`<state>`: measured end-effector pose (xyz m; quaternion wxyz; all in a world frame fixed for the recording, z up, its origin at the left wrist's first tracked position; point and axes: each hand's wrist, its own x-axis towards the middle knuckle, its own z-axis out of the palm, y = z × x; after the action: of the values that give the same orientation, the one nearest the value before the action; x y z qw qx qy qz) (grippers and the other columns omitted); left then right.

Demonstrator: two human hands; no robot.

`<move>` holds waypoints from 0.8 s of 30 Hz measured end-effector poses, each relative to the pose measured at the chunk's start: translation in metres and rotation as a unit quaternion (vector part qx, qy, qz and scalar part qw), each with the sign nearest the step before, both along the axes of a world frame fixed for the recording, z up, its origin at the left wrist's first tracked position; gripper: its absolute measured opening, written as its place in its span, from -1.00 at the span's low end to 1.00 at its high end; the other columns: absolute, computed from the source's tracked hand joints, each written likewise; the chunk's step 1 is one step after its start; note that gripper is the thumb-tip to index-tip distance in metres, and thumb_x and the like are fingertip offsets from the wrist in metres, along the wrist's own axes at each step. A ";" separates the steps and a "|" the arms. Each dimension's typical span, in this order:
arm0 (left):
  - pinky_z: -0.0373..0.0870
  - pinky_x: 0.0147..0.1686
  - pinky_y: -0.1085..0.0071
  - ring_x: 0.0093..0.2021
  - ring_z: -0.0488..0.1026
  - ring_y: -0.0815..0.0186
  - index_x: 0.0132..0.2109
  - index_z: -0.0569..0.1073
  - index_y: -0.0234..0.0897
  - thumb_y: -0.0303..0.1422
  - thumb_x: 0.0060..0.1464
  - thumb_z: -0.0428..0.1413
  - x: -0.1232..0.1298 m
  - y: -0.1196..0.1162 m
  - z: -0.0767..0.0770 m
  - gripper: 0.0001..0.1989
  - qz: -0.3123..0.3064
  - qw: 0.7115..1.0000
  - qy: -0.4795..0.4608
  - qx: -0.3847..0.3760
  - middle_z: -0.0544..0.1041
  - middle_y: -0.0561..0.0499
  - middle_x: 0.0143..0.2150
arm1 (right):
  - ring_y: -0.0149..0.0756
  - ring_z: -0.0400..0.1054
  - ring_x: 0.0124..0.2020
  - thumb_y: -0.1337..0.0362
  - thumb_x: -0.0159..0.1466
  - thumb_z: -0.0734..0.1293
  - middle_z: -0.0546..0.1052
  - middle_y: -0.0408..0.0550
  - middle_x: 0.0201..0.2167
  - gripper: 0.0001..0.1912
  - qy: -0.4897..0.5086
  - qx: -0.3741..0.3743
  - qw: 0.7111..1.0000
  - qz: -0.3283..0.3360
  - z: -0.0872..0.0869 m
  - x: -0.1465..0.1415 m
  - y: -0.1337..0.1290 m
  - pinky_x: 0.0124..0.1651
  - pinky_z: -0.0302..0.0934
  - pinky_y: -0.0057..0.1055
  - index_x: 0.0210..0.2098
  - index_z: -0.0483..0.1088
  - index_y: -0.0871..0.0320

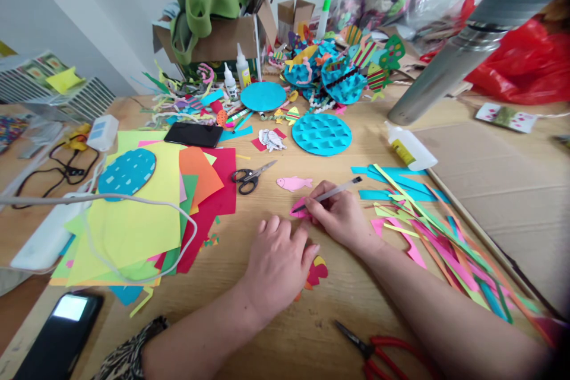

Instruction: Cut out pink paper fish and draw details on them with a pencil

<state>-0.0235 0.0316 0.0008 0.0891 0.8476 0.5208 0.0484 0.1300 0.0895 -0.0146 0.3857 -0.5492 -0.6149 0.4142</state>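
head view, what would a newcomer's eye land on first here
Likely the right hand at mid-table, holding a pen to a pink paper piece, with the left hand beside it. Then perhaps the textured blue disc beyond them and the tall grey flask at the right, near a red bag.

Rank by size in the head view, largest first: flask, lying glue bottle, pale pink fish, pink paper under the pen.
1. Flask
2. Lying glue bottle
3. Pale pink fish and pink paper: unsure; the right hand partly covers the paper.
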 end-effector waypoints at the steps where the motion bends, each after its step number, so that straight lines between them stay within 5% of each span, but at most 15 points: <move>1: 0.28 -0.17 0.13 -0.15 0.34 0.07 0.14 0.42 -0.22 -0.20 0.31 0.00 0.000 0.000 0.000 -0.65 -0.001 1.000 -0.001 0.002 0.48 -0.10 -0.23 | -0.39 0.28 -0.62 0.27 0.16 0.33 0.41 -0.18 -0.65 -0.86 0.007 -0.002 1.000 -0.001 0.001 0.000 0.000 -0.56 0.14 -0.47 -0.50 0.38 0.14; 24: 0.29 -0.16 0.10 -0.14 0.34 0.06 0.09 0.45 -0.24 -0.20 0.32 -0.02 0.000 0.000 0.000 -0.67 -0.005 1.000 0.001 -0.006 0.48 -0.12 -0.20 | -0.35 0.32 -0.60 0.28 0.19 0.32 0.43 -0.15 -0.61 -0.88 0.029 -0.010 0.999 0.036 -0.002 0.000 0.000 -0.54 0.18 -0.44 -0.47 0.38 0.13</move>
<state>-0.0235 0.0318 0.0009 0.0944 0.8495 0.5172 0.0440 0.1299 0.0894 -0.0168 0.3829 -0.5183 -0.6186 0.4496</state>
